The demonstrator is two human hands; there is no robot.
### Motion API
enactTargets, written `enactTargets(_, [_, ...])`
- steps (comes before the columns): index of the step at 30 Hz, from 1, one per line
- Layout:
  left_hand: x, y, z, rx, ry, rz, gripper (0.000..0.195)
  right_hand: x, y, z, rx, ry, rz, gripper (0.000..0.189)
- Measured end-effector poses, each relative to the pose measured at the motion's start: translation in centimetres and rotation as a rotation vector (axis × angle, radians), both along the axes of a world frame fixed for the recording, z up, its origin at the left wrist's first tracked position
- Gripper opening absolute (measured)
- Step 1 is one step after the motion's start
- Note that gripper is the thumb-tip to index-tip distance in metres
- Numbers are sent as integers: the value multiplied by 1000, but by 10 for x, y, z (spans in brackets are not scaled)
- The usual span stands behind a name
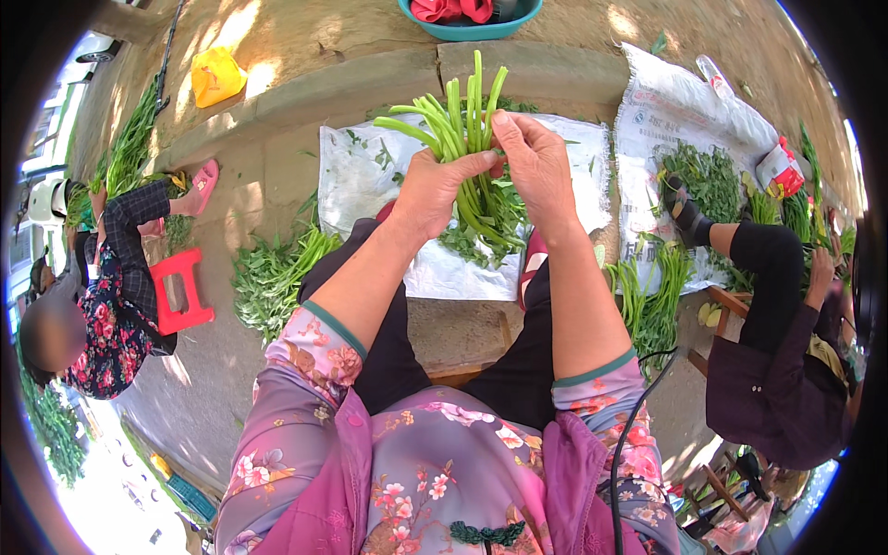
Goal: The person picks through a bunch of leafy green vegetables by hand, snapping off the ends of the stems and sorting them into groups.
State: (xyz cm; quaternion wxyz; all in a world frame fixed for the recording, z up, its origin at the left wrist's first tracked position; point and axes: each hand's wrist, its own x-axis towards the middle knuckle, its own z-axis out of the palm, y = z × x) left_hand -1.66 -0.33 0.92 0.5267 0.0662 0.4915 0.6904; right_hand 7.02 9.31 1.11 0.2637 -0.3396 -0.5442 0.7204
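Note:
My left hand [438, 187] is closed around a bunch of long green leafy-vegetable stems [451, 128], their pale cut ends pointing up and away from me and the leaves hanging below. At the right side of the bunch, my right hand [531, 156] pinches a stem between thumb and fingers. Beneath both hands, a white woven sack [361, 201] lies flat on the ground with scattered loose leaves on it. The fingers curled behind the stems are partly hidden.
Piles of greens lie at left [277, 277] and right [659, 298]. A second printed woven sack [645, 125] holds leaves. People sit at both sides, one beside a red plastic stool [182, 291]. Ahead are a concrete kerb [347, 83], a teal basin [472, 31] and a yellow bag [216, 76].

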Motion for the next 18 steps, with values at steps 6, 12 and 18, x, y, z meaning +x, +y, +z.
enactTargets(6, [4,4,-1,-58,46,22,26,1,6,-3,-91,-3,-31,29])
enactTargets(12, [-12,0,-4,-60,52,32,27,12,22,-7,-296,204,-191,28])
enactTargets(18, [-50,-15,-3,-16,44,150,25,34,53,-7,-474,297,-264,33])
